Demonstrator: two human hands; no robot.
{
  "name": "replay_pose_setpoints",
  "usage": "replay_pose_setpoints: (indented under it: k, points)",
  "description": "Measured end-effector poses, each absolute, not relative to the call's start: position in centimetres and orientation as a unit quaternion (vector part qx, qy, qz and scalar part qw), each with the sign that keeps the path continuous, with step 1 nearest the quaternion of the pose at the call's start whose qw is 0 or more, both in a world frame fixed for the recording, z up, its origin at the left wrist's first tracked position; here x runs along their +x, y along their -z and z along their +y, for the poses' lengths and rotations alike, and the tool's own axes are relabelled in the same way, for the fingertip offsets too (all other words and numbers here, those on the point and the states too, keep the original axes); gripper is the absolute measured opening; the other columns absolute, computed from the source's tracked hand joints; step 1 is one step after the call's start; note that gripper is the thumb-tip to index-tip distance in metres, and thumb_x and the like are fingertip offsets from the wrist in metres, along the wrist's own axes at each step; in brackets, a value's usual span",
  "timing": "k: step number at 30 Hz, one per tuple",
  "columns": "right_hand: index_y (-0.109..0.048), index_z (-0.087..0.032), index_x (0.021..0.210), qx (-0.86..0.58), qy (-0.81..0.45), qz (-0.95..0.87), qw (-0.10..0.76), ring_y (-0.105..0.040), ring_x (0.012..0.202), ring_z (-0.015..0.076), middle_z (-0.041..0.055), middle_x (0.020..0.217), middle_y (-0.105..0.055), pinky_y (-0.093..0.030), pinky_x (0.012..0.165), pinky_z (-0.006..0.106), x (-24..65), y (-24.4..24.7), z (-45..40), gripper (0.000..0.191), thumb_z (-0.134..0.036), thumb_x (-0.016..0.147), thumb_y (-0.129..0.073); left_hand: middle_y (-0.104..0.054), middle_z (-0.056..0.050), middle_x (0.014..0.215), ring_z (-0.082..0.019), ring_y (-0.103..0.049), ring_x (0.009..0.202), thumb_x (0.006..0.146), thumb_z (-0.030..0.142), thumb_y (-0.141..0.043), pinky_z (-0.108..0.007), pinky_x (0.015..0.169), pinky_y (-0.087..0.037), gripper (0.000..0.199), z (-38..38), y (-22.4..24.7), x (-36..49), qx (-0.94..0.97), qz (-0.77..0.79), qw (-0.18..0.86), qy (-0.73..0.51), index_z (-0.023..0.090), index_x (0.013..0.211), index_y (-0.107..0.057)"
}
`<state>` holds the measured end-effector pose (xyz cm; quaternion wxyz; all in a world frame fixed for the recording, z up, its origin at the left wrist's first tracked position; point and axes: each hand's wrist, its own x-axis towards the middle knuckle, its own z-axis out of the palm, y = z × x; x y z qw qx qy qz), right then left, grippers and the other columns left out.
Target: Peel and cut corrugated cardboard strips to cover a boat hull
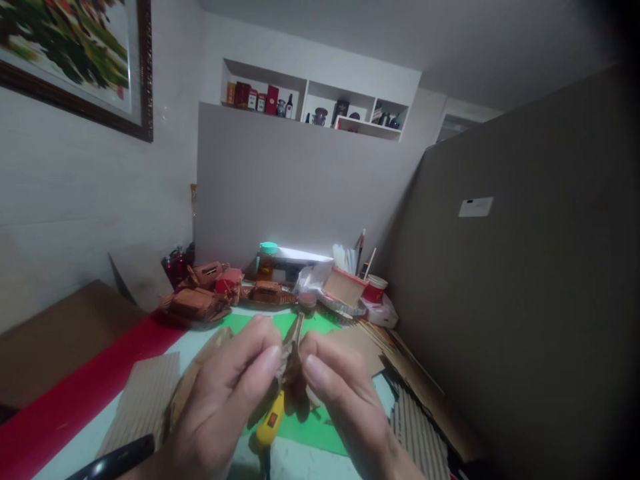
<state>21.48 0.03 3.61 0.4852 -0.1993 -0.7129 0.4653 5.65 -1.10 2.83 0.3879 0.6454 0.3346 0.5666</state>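
Both hands are raised over the green mat (325,433), a small gap apart. Between them is a narrow brown cardboard piece (291,353), upright and folded or creased. The fingers of my left hand (227,387) are curled, thumb against forefinger, pinching the piece from the left. My right hand (345,393) pinches its right side in the same way, with the thumb on top. Below the piece lies a yellow tool (271,420) with a red switch and a dark cord, partly under my left hand.
Brown model boats (197,303) stand at the back left, near a jar with a green lid (268,257). A red tub (375,289) is at the back right. Corrugated cardboard (417,427) lies right, another sheet (145,393) left. A grey partition (510,267) rises at the right.
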Motion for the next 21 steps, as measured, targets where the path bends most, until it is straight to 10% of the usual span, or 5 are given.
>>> replay_pose_setpoints:
  k: [21]
  points:
    - [-0.055, -0.018, 0.057, -0.226, -0.490, -0.709, 0.454, -0.046, 0.053, 0.0130, 0.0021, 0.055, -0.051, -0.036, 0.052, 0.026, 22.12, -4.25, -0.20, 0.045, -0.045, 0.092, -0.052, -0.045, 0.003, 0.072, -0.015, -0.049, 0.067, 0.096, 0.017, -0.039, -0.028, 0.064, -0.040, 0.024, -1.52, -2.23, 5.11, 0.795, 0.295, 0.209, -0.487, 0.026, 0.076, -0.045]
